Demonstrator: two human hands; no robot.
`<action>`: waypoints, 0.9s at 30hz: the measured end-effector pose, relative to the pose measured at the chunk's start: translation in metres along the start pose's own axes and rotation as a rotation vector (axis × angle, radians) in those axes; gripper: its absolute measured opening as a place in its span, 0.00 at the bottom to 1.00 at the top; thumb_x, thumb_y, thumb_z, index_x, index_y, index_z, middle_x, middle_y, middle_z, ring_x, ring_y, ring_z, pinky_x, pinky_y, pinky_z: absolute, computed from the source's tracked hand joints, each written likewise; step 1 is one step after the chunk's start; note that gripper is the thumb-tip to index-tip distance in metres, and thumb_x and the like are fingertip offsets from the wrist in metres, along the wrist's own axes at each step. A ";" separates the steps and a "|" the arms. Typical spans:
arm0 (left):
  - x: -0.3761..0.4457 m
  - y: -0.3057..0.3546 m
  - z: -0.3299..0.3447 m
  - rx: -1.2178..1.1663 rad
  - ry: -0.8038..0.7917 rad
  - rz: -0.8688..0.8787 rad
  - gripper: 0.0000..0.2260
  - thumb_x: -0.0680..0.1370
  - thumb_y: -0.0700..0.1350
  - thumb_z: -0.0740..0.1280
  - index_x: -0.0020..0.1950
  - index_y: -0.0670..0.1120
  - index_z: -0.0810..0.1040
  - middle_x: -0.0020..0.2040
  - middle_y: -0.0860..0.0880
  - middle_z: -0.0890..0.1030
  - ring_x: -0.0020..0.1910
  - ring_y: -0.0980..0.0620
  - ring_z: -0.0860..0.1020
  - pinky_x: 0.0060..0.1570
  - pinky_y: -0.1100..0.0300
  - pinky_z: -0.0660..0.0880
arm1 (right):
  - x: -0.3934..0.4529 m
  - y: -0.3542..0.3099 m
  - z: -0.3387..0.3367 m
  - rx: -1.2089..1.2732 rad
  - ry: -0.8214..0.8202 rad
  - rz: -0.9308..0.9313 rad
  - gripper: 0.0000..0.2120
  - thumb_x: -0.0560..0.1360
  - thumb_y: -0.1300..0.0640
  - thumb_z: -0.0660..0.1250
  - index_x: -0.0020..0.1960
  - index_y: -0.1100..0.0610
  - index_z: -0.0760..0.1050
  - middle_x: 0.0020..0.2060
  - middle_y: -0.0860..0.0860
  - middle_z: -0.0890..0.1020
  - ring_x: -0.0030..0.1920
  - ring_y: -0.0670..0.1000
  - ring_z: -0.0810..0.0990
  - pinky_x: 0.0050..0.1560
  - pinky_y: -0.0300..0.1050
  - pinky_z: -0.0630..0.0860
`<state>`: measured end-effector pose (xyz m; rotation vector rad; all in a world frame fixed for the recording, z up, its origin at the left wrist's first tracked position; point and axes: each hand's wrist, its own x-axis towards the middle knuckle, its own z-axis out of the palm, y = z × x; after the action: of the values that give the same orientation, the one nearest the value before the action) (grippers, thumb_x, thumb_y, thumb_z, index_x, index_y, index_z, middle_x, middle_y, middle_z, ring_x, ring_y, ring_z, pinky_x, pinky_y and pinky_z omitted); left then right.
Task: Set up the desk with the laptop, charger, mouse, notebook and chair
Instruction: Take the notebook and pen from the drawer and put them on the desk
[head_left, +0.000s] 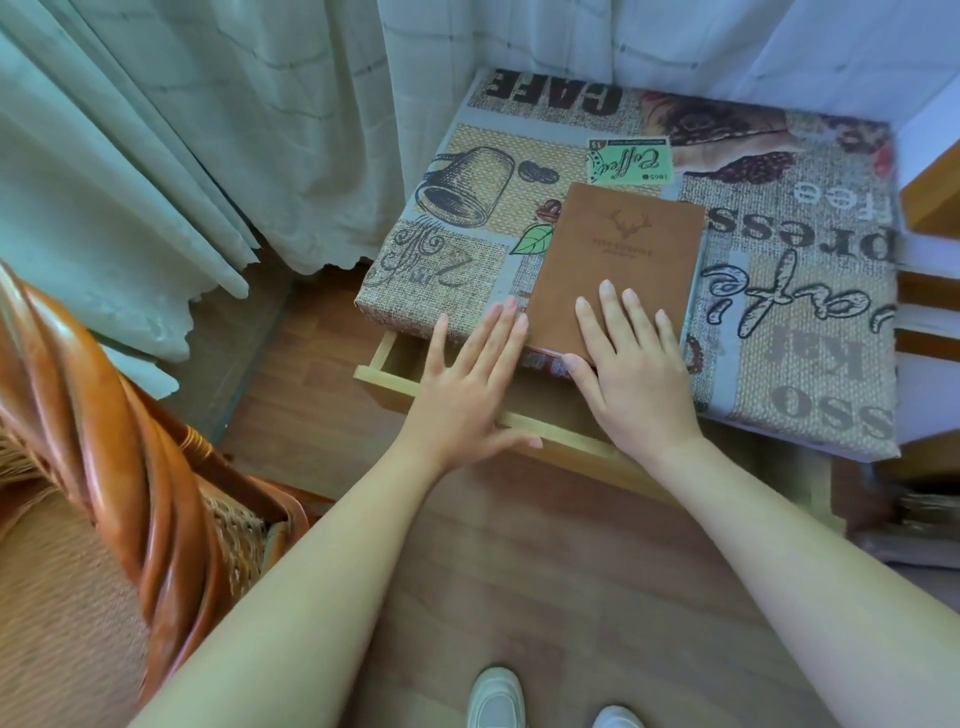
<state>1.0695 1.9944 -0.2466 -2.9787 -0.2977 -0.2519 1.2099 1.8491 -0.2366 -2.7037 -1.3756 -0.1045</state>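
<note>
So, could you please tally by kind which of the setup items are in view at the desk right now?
Notebook: 1, brown, on the desk, right hand flat on it
Chair: 1, wicker, at left
Laptop: 0
Charger: 0
Mouse: 0
Total: 2

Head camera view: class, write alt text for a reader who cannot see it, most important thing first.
A person's right hand lies flat on a brown notebook on a desk covered with a coffee-print cloth, while the left hand hovers open over a pulled-out wooden drawer. A wicker chair stands at left, curtains behind.
</note>
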 end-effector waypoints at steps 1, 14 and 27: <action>0.006 0.001 0.001 0.012 0.019 0.037 0.50 0.68 0.74 0.60 0.78 0.42 0.54 0.78 0.45 0.54 0.77 0.50 0.51 0.72 0.37 0.49 | 0.000 0.000 0.000 0.010 0.000 0.000 0.28 0.80 0.43 0.48 0.73 0.58 0.60 0.73 0.60 0.63 0.72 0.61 0.62 0.69 0.62 0.60; 0.042 0.002 0.028 0.100 0.305 0.217 0.30 0.70 0.57 0.74 0.67 0.45 0.73 0.68 0.48 0.76 0.67 0.50 0.74 0.68 0.46 0.64 | 0.001 0.001 0.001 0.035 -0.007 -0.006 0.27 0.80 0.44 0.48 0.73 0.58 0.62 0.73 0.59 0.64 0.72 0.61 0.63 0.68 0.62 0.61; 0.058 0.013 0.037 -0.060 0.367 0.234 0.12 0.76 0.42 0.64 0.57 0.40 0.70 0.56 0.40 0.81 0.57 0.40 0.79 0.56 0.48 0.77 | 0.001 0.004 0.004 0.040 0.021 -0.034 0.26 0.79 0.45 0.51 0.72 0.58 0.64 0.72 0.60 0.65 0.71 0.61 0.64 0.67 0.62 0.63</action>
<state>1.1342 1.9984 -0.2743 -2.9078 0.1005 -0.7744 1.2140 1.8481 -0.2404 -2.6397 -1.4021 -0.1068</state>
